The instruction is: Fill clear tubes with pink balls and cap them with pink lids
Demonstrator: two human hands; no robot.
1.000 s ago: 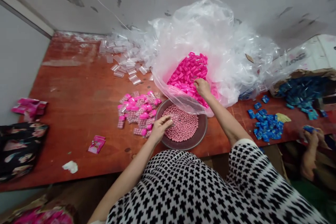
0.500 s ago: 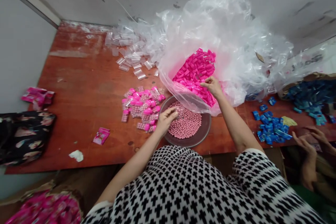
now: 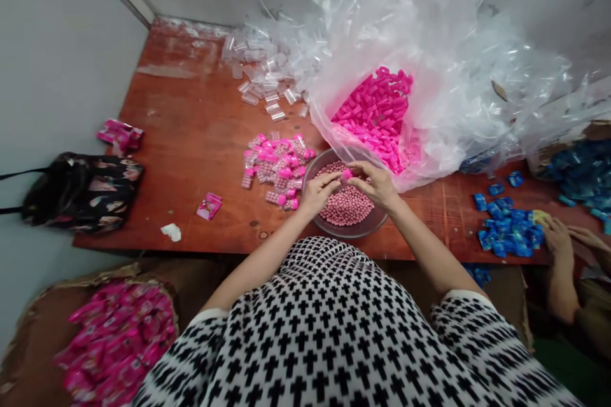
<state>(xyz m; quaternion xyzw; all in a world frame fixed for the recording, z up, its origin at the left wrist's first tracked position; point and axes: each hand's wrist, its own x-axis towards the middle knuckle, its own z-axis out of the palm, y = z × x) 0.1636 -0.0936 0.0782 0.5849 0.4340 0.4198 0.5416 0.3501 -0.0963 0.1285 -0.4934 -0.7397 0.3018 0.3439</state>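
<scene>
Over a dark bowl (image 3: 310,175) of pink beads (image 3: 348,206), my two hands meet. My left hand (image 3: 317,194) is closed on a small clear container, mostly hidden by the fingers now. My right hand (image 3: 378,184) pinches a bright pink cap (image 3: 346,174) at the container's end; whether it is fully seated I cannot tell. Behind the bowl a large clear plastic bag (image 3: 405,19) lies open, with many loose pink caps (image 3: 372,117) inside. Left of the bowl is a pile of capped, bead-filled containers (image 3: 277,165).
Clear containers (image 3: 272,89) lie heaped toward the wall. Pink packets (image 3: 209,206) and a floral black bag (image 3: 109,194) are on the left; a box of pink packets (image 3: 119,337) stands below. At right, another person's hands (image 3: 558,241) are near blue pieces (image 3: 510,229).
My right hand has come from the bag of caps down to my left hand, bringing a pink cap. The view has shifted, and the other person's hands have moved to the blue pile.
</scene>
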